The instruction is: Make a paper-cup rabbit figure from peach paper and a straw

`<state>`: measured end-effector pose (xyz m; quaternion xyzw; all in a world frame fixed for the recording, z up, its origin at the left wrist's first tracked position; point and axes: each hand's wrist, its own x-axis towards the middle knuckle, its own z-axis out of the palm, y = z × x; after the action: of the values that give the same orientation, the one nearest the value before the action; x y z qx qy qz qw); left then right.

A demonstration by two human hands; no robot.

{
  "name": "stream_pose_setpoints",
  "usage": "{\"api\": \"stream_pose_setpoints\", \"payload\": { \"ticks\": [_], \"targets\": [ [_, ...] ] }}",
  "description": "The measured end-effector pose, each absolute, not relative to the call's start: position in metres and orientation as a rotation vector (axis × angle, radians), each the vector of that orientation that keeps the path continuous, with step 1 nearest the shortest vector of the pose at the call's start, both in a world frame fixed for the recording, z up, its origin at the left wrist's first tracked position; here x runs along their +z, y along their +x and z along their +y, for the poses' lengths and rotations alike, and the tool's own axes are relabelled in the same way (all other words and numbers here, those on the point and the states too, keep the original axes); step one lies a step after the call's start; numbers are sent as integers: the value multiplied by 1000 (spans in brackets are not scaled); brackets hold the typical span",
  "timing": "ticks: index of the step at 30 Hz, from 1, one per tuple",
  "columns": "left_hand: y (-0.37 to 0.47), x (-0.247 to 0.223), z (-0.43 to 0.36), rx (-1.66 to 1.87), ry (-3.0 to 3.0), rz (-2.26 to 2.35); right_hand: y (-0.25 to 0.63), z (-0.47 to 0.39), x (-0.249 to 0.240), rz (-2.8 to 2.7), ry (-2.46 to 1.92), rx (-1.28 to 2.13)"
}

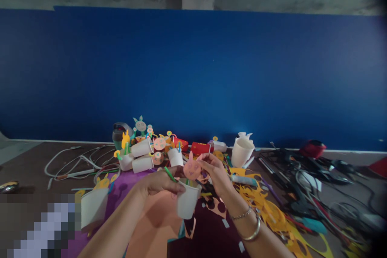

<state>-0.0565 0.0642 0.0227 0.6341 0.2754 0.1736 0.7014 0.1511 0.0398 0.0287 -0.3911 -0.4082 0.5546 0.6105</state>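
Note:
A white paper cup (188,202) is gripped at its rim by my left hand (161,182), the thumb lying along the near side. A green straw (169,174) slants up by that hand's fingers. Over the cup's mouth stands a pink paper rabbit face (191,169) with two long ears and drawn features. My right hand (215,170) pinches it at its right edge, by the ear. Something green shows just below the face, inside the cup. Under my hands lie a peach paper sheet (154,225) and dark paper with small scraps.
Decorated cups (142,147) and paper animal faces pile up behind my hands. A large white cup (242,151) stands back right. Yellow paper offcuts (269,211) spread rightward, beside tangled black cables (298,187). Another decorated cup (95,207) is at left. A blue panel (193,72) rises behind.

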Motion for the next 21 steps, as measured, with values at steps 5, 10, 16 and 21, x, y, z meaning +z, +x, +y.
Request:
{"api": "stream_pose_setpoints", "payload": {
  "ticks": [5, 10, 16, 21],
  "targets": [
    [-55, 23, 64, 375, 1401, 595, 152, 42, 24, -986, -894, 1227],
    [-52, 24, 62, 369, 1387, 572, 152, 43, 20, -1029, -915, 1100],
    [-50, 21, 63, 396, 1380, 566, 152, 46, 21, -977, -934, 1164],
    [-49, 21, 62, 438, 1341, 574, 152, 42, 26, -1003, -957, 1307]
  ]
}}
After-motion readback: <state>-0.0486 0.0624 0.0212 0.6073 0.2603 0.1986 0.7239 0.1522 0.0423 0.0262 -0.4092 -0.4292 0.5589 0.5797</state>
